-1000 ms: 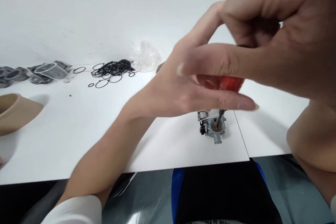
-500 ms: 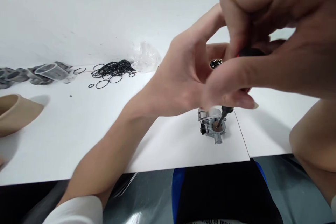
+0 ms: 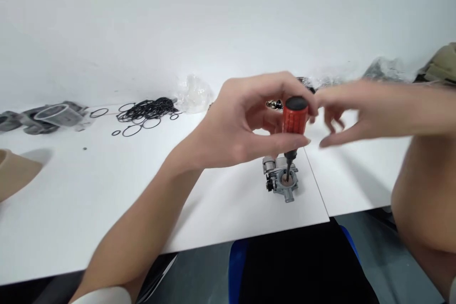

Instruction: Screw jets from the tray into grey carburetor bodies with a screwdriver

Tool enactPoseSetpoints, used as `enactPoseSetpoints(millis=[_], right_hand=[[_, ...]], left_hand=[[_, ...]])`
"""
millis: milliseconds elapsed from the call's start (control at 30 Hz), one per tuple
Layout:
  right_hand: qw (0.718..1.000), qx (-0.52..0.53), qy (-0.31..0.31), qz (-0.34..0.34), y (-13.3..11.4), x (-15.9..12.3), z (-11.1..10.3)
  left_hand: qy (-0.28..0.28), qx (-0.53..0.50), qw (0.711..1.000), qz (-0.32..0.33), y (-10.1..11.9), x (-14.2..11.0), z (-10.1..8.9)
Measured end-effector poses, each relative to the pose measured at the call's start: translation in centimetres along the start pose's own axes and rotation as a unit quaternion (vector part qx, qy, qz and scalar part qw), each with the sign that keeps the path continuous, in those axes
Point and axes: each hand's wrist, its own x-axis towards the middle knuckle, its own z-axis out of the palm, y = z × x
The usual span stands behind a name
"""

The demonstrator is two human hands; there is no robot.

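Note:
My left hand [image 3: 249, 121] grips the red handle of a screwdriver [image 3: 295, 118] between thumb and fingers. The screwdriver stands nearly upright, its black cap on top. Its tip reaches into the round bore of a small metal carburetor [image 3: 282, 185], against the brownish disc inside. The carburetor lies on the white table close to the front edge. Just right of the handle, my right hand [image 3: 351, 109] is slightly blurred, its thumb and fingers apart and nothing seen in them. Its fingertips are near the left fingers; whether they touch, I cannot tell.
A heap of black O-rings [image 3: 153, 111] lies by the wall, beside a clear plastic bag [image 3: 194, 95]. Grey rubber-like parts [image 3: 59, 116] are at far left, with a beige container [image 3: 17, 173] in front. Small gold-coloured parts [image 3: 274, 104] show behind my left hand. A chair [image 3: 299, 266] stands below the table.
My right hand has left the screwdriver handle and drawn back to the right, its fingers opening. My left hand is now on the handle. The view has shifted slightly.

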Motion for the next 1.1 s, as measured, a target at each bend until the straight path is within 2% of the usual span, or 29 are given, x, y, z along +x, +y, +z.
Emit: enactPoseSetpoints(millis=[33,133,200,267,333,433,567,733,800,933,1000,1100], right_hand=[[0.998,0.026,-0.056,-0.033,-0.2,0.4,1.8],[0.984,0.113,-0.126,-0.06,-1.1,0.9,7.4],[0.985,0.133,-0.1,-0.056,-1.8,0.7,10.2],[0.988,0.133,-0.069,-0.047,-2.3,0.3,11.4],[0.989,0.128,-0.06,-0.041,-2.4,-0.2,11.2],[0.99,0.123,-0.07,-0.014,-1.0,-1.3,9.2],[0.993,0.085,-0.024,0.081,4.1,-3.8,6.7],[0.974,0.009,0.044,0.222,11.3,-9.7,4.9],[0.961,-0.028,0.073,0.264,12.7,-12.5,4.0],[0.951,-0.066,0.111,0.281,14.4,-16.1,2.3],[0.938,-0.08,0.125,0.314,16.2,-16.6,1.9],[0.913,-0.092,0.148,0.369,20.0,-16.6,1.9]], left_hand=[[-0.008,-0.003,1.0,0.015,0.0,0.0,-0.1],[-0.026,0.007,0.999,0.044,0.0,-0.2,-0.3],[-0.041,0.027,0.998,0.039,0.2,-0.4,-0.5],[-0.058,0.048,0.997,0.032,0.6,-0.7,-0.8],[-0.057,0.057,0.996,0.038,1.0,-0.8,-1.1],[-0.011,0.049,0.995,0.092,1.4,-0.9,-1.7],[0.045,0.029,0.988,0.145,1.7,-0.9,-2.3],[0.053,0.069,0.989,0.116,2.1,-1.2,-2.5],[0.059,0.075,0.989,0.11,2.3,-1.1,-2.6],[0.045,0.056,0.983,0.167,2.3,-0.8,-2.8],[0.056,0.063,0.985,0.15,2.2,-0.8,-2.7],[0.093,0.081,0.989,0.075,2.3,-1.2,-2.4]])
